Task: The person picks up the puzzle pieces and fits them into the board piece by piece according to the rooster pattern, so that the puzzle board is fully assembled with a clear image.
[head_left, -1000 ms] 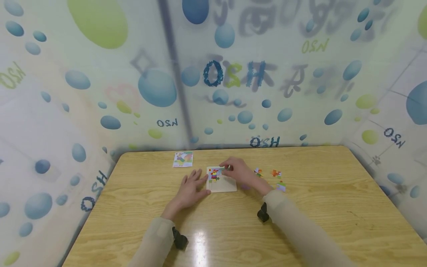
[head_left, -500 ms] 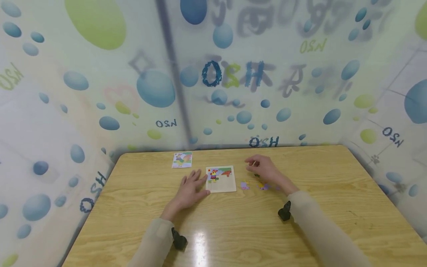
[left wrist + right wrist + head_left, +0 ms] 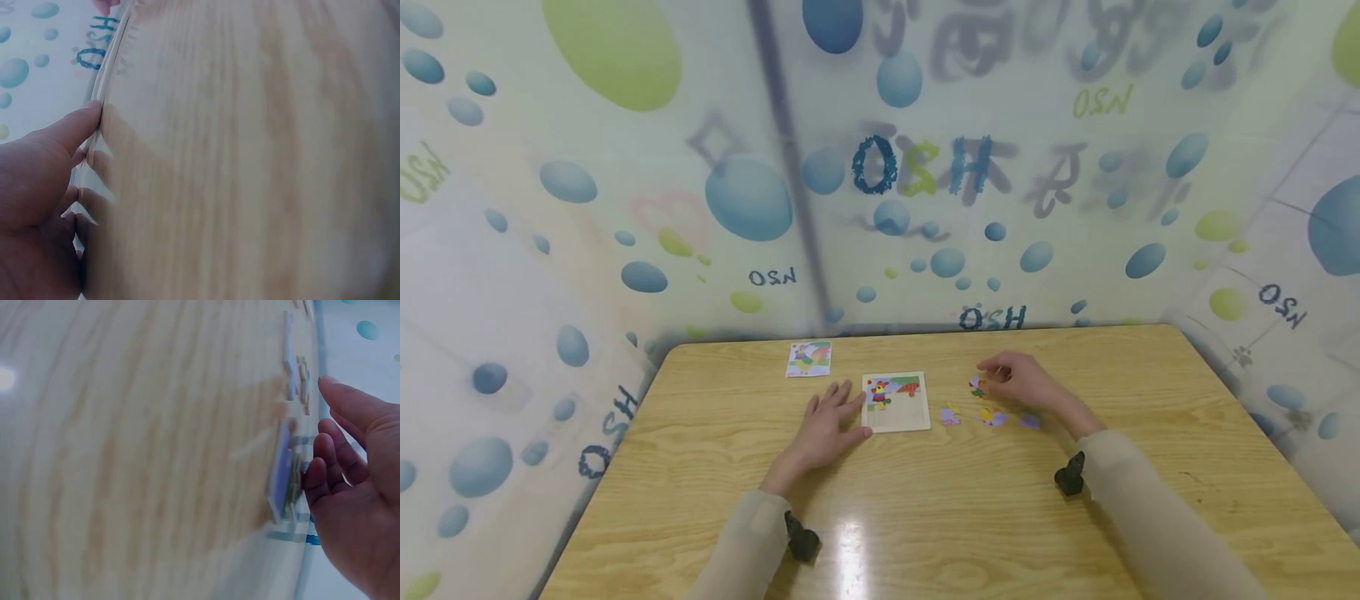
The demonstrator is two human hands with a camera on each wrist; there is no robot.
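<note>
A small square puzzle board (image 3: 904, 419) lies mid-table, with colourful pieces filling its top and left parts: a rooster figure (image 3: 880, 393) at left and a red-and-green area (image 3: 910, 387) at top right. My left hand (image 3: 831, 423) rests spread on the table, with fingertips and thumb at the board's left edge. To the right, my right hand (image 3: 1024, 382) hovers low over loose puzzle pieces, thumb and fingers apart. One multicoloured piece (image 3: 977, 386) shows beside its fingertips. In the right wrist view, nothing shows between thumb and fingers; a purple-topped piece (image 3: 280, 469) lies near them.
More loose pieces lie in a row nearer the person: a lilac one (image 3: 950, 415), a yellow-and-purple one (image 3: 992, 417) and a purple one (image 3: 1030, 422). A picture card (image 3: 809, 359) lies at the back left. A patterned wall covering (image 3: 895, 250) stands behind the wooden table (image 3: 910, 517).
My right hand has left the board and moved right to the loose pieces. The red-and-green area at the board's top right now shows. My left hand stays put.
</note>
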